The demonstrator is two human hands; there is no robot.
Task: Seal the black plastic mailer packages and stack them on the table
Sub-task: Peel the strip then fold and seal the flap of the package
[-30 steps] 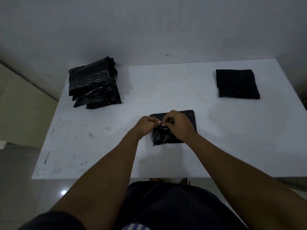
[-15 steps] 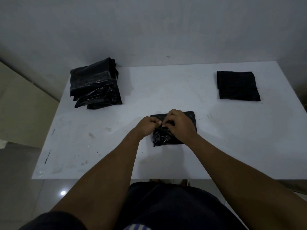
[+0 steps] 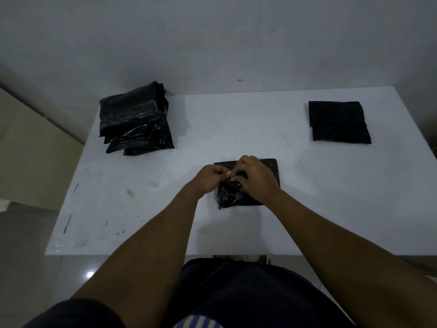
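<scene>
A black plastic mailer (image 3: 272, 169) lies flat on the white table (image 3: 236, 129), near the front middle. Both hands rest on it. My left hand (image 3: 209, 177) and my right hand (image 3: 256, 179) pinch a crinkled bit of its plastic between their fingertips at its left part. A tall pile of glossy black mailers (image 3: 136, 120) stands at the back left of the table. A low flat stack of black mailers (image 3: 339, 121) lies at the back right.
A grey wall rises right behind the table's far edge. The table top has dark scuffs and marks on its left half. Tiled floor shows to the left and below the front edge, and my dark-clothed lap is at the bottom.
Both hands stay on the same mailer; the fingertips shift slightly at the pinched plastic. The piles have not moved.
</scene>
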